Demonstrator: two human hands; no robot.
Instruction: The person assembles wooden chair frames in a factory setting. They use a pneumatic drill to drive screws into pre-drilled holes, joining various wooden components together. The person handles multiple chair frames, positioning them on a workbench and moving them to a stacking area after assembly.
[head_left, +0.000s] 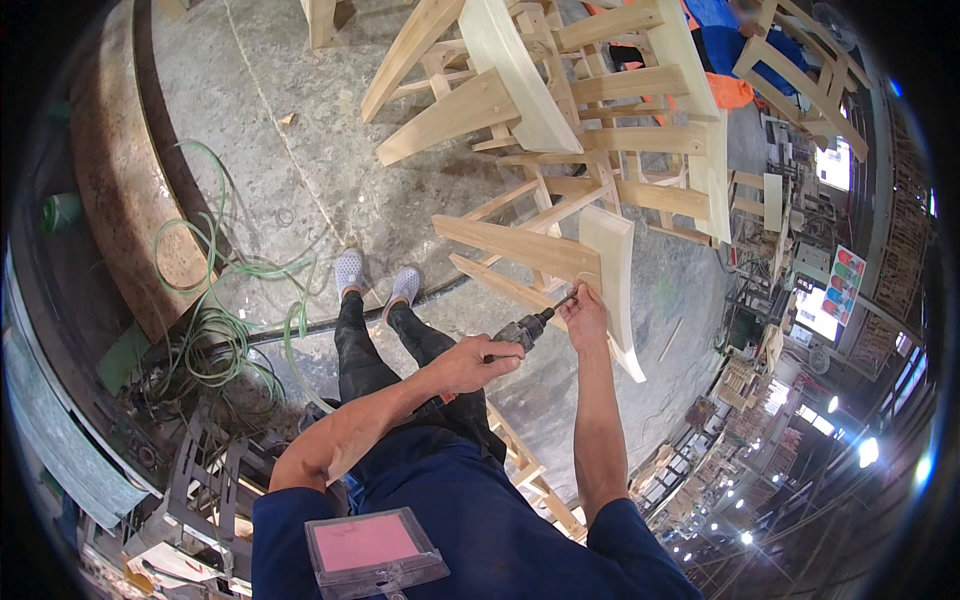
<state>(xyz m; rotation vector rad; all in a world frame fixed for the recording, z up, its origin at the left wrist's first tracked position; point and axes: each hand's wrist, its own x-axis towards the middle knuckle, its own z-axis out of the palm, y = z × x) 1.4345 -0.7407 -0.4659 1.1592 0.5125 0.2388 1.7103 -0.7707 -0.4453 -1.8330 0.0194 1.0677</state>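
My left hand (468,364) is closed around the grip of a dark power drill (522,334). The drill points up and right, toward a pale wooden chair frame (520,245). My right hand (584,314) is at the drill's front end, thumb and fingers pinched together beside the wide backrest board (610,250) of that frame. Whatever sits between those fingertips is too small to make out. The bit's tip is partly hidden by the fingers, so I cannot tell whether it touches the wood.
More wooden chair frames (650,85) stand close together beyond, with a person in blue (715,30) behind them. A green hose (215,345) lies coiled on the concrete floor at left, near a curved brown board (125,170). Metal racks (190,500) stand at lower left.
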